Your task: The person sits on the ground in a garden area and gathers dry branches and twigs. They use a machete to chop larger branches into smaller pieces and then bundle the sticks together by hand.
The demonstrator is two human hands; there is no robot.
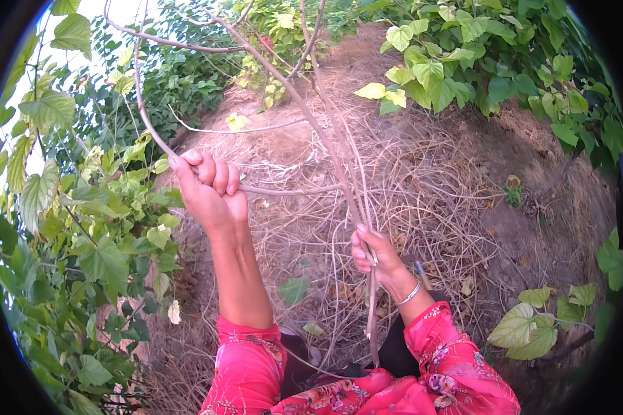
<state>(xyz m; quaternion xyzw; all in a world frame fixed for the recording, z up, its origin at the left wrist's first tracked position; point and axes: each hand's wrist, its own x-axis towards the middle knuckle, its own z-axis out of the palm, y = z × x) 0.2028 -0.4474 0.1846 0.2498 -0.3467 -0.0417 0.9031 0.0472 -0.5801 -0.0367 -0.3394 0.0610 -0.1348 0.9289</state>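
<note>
My left hand [210, 184] is closed around a curved side shoot [290, 192] of a bare, branching woody stem [324, 136]. The shoot bends upward past my fist and joins the stem on its other side. My right hand [375, 254] grips the lower part of that stem, together with thinner stems beside it, and wears a metal bangle [411, 294] at the wrist. Below this hand the stem's lower end [372, 316] reaches down to the lap of my pink floral garment [363, 391]. Fingers hide part of the stems in both hands.
Dry stems and twigs [425, 218] litter the bare soil [519, 249]. Leafy green plants [104, 264] line the left side, and more foliage [462, 57] hangs at the upper right. A low leafy branch [532, 332] lies at the lower right. A thin bluish object [420, 268] is partly visible behind my right wrist.
</note>
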